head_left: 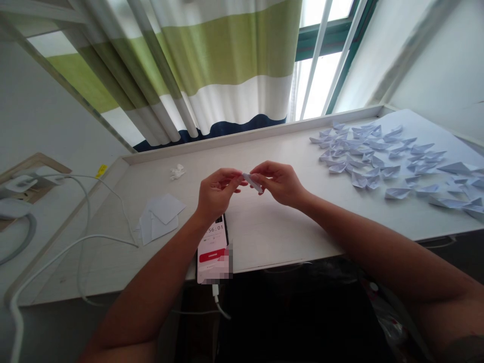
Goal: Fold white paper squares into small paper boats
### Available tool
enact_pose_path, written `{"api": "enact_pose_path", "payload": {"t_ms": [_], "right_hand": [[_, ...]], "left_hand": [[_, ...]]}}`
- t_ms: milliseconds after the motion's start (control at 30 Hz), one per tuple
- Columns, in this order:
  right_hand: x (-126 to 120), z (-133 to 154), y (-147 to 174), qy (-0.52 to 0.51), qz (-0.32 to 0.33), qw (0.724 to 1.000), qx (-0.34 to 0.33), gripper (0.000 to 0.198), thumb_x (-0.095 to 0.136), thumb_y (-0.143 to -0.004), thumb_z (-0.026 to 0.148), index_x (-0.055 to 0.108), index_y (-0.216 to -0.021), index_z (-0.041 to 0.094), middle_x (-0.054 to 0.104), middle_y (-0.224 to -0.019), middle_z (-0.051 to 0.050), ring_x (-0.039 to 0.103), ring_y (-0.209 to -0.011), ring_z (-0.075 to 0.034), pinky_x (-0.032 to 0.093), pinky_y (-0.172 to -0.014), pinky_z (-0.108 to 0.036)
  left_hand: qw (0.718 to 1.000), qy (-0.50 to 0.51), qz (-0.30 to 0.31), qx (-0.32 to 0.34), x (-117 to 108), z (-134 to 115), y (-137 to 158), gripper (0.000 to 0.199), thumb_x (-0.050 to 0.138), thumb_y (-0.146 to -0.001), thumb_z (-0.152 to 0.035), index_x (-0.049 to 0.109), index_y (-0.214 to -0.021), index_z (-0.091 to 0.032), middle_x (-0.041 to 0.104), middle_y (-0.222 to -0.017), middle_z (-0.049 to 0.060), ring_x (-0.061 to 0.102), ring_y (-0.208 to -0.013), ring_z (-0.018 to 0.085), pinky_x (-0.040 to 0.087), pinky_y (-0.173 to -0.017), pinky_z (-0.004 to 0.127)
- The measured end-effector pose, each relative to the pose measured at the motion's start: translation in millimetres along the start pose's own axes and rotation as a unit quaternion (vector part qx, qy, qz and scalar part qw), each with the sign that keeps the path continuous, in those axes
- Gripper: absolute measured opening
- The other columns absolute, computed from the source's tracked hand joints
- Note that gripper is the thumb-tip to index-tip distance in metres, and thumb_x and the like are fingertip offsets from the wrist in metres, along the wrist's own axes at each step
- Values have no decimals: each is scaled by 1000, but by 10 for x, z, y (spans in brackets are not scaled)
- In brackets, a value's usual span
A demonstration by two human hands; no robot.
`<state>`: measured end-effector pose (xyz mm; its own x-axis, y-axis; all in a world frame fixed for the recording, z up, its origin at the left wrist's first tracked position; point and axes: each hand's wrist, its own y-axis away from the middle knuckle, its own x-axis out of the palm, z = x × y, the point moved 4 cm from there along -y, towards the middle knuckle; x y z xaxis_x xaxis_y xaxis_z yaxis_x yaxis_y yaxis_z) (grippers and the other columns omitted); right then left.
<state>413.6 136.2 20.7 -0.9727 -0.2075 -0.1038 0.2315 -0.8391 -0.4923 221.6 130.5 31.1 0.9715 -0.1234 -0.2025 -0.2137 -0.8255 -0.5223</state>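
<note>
A small folded piece of white paper (252, 182) is held up over the middle of the desk, between my two hands. My left hand (218, 194) pinches its left end between thumb and fingers. On the other side, my right hand (280, 182) grips the right part with thumb and forefinger. Several folded paper boats (363, 146) cover the right side of the desk. To the left lie several loose square sheets of white paper (166, 209). A phone (212, 252) with a lit screen rests below my left hand, partly covered by my wrist.
A crumpled white tissue or paper scrap (177, 172) lies at the back left of the white desk (264, 237). White cables (109, 237) run from a power outlet (26, 184) across the left side. A raised ledge (242, 138) edges the desk below the curtain (227, 50).
</note>
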Motion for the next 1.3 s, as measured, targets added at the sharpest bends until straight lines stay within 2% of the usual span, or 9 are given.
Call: {"api": "enact_pose_path", "payload": {"t_ms": [167, 300, 500, 633, 833, 933, 1033, 1167, 1300], "right_hand": [[-5, -20, -5, -40, 5, 997, 59, 45, 85, -89, 61, 75, -92, 17, 77, -78, -5, 75, -67, -18, 60, -47, -27], [0, -36, -6, -54, 12, 995, 82, 47, 87, -87, 61, 75, -93, 16, 77, -78, -5, 76, -66, -18, 59, -45, -26], [11, -19, -10, -55, 24, 995, 79, 47, 87, -86, 61, 74, -91, 16, 75, -71, -3, 73, -61, -16, 59, -46, -27], [27, -1, -2, -40, 38, 996, 74, 45, 86, -88, 59, 72, -93, 17, 74, -74, -3, 72, -64, -16, 59, -48, -28], [29, 9, -8, -48, 34, 996, 67, 43, 89, -85, 56, 72, -95, 17, 74, -77, -2, 69, -65, -15, 57, -48, -27], [31, 9, -3, -44, 36, 996, 62, 39, 90, -85, 51, 73, -92, 17, 73, -75, -1, 69, -64, -14, 57, -48, -27], [42, -2, 12, -36, 54, 996, 61, 34, 87, -88, 49, 76, -91, 17, 74, -75, -3, 70, -65, -15, 58, -50, -27], [40, -44, 29, -22, 72, 994, 75, 32, 91, -85, 44, 77, -94, 17, 72, -71, -1, 66, -60, -14, 55, -50, -28], [28, -55, 24, -7, 73, 995, 72, 31, 92, -83, 41, 76, -96, 17, 68, -65, 2, 64, -57, -13, 54, -51, -29]], "left_hand": [[999, -36, 12, 13, 1, -19, 22, 22, 82, -96, -42, 82, -105, -22, 85, -101, 6, 84, -88, 22, 69, -70, 31], [996, -79, 31, 16, -11, -70, 25, 21, 78, -97, -42, 82, -104, -22, 85, -104, 7, 84, -95, 24, 69, -75, 34], [995, -78, 63, -20, -2, -38, 16, 26, 82, -93, -41, 75, -108, -22, 83, -100, 6, 84, -88, 23, 67, -69, 30], [997, -47, 60, -21, 20, 30, 19, 25, 83, -94, -41, 74, -107, -22, 82, -99, 5, 83, -84, 21, 65, -65, 28], [997, -57, 48, -25, 17, 18, 16, 25, 84, -92, -43, 78, -102, -21, 83, -101, 7, 82, -95, 23, 66, -70, 29], [996, -46, 60, -53, 20, 10, 5, 27, 84, -92, -46, 80, -98, -19, 83, -101, 9, 80, -96, 24, 67, -69, 30], [992, 8, 68, -103, 27, 44, -4, 32, 77, -95, -49, 81, -93, -17, 82, -96, 10, 80, -91, 24, 69, -67, 33], [986, 51, 58, -148, 24, 82, -14, 29, 77, -93, -45, 80, -87, -17, 82, -93, 8, 79, -86, 22, 69, -66, 33], [982, 65, 47, -172, 4, 66, -20, 28, 85, -87, -41, 76, -103, -19, 81, -91, 4, 80, -85, 22, 70, -67, 33]]}}
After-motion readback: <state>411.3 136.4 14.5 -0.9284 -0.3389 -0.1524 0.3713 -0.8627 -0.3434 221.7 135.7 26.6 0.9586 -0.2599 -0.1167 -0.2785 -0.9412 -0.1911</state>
